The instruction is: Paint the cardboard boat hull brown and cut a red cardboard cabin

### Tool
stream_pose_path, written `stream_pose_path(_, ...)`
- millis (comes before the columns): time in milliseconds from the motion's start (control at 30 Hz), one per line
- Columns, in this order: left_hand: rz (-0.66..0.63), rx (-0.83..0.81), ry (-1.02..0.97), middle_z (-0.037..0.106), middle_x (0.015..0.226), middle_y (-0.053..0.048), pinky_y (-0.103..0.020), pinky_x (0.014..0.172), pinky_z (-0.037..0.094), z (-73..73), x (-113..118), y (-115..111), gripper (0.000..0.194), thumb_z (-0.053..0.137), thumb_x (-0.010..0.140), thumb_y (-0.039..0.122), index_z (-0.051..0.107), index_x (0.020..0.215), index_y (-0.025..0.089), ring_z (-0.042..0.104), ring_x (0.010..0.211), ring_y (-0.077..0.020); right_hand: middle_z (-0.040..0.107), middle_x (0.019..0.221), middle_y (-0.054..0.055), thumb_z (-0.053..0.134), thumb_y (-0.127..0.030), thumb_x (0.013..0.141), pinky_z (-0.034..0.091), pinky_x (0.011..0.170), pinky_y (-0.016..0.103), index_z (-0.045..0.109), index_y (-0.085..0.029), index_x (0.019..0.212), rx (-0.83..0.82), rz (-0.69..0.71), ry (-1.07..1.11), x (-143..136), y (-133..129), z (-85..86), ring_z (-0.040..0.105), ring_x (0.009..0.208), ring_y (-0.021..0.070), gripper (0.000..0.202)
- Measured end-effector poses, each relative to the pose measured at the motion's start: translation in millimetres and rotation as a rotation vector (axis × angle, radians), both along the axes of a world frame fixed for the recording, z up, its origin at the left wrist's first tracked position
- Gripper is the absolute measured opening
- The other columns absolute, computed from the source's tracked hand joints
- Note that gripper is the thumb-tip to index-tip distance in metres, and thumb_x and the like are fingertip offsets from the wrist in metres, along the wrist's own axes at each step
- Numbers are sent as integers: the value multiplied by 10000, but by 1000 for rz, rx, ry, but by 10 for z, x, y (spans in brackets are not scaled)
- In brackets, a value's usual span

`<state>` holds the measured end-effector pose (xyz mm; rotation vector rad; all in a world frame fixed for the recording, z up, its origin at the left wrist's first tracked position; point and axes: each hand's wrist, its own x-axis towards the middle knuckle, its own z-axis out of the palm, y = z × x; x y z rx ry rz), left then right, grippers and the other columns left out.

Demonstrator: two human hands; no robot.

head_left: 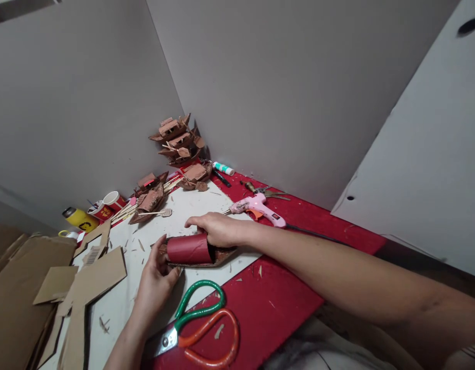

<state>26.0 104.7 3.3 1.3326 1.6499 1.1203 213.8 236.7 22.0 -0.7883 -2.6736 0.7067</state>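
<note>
A small brown boat (pixel 223 255) lies on a white board, with a curved red cover (pixel 188 249) over its middle. My left hand (pixel 157 275) grips the boat's left end, its thumb at the near side and its fingers at the far side. My right hand (pixel 218 229) reaches over the boat's right part, closed against the right end of the red cover; some of its fingertips are hidden behind and inside the cover. Scissors (pixel 204 326) with one green and one orange handle lie just in front of the boat.
A pink glue gun (pixel 256 206) and pliers (pixel 274 195) lie behind my right forearm. Finished brown boats (pixel 176 134) are stacked in the corner. Cut cardboard (pixel 102 275), a yellow bottle (pixel 81 219) and paper cups (pixel 113 201) stand or lie left. Grey panels enclose the table.
</note>
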Motion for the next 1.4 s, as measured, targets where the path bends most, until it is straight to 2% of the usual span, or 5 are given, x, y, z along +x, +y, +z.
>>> stream_pose_path(200, 7, 6, 19, 675, 990, -59, -257, 723, 482, -15, -5, 12, 770, 629, 739, 148, 293, 1430, 195, 650, 852, -166, 703, 1078, 114, 550, -17, 719, 417, 683, 239, 538, -199, 1321, 13, 7, -27, 5, -7, 25, 647, 939, 234, 630)
stream_pose_path(433, 10, 26, 43, 672, 954, -48, -241, 661, 450, -33, 13, 32, 771, 618, 722, 143, 307, 1425, 192, 601, 747, -140, 710, 1027, 98, 552, -42, 730, 406, 669, 250, 542, -215, 1312, 17, 21, -33, 14, -2, 12, 644, 895, 233, 607)
stream_pose_path(733, 5, 41, 86, 669, 998, -55, -249, 663, 444, -76, -29, 5, 761, 612, 726, 123, 314, 1422, 202, 602, 760, -148, 710, 1042, 96, 534, -34, 729, 411, 689, 258, 549, -216, 1304, 27, 39, -36, 4, -12, 5, 644, 891, 231, 603)
stream_pose_path(1000, -43, 81, 43, 623, 1180, -109, -290, 792, 450, -68, -12, 4, 678, 606, 717, 108, 393, 1359, 163, 611, 940, -188, 702, 1122, 99, 526, -45, 739, 427, 727, 269, 563, -237, 1292, 53, 52, -34, 1, -13, -37, 649, 970, 249, 586)
stream_pose_path(1400, -60, 120, 110, 602, 1219, -102, -295, 862, 450, -108, -66, 9, 648, 580, 720, 78, 421, 1341, 170, 604, 1022, -197, 674, 1208, 115, 522, -19, 737, 448, 845, 312, 576, -205, 1284, 99, 84, -28, -3, -48, -32, 628, 1073, 259, 581)
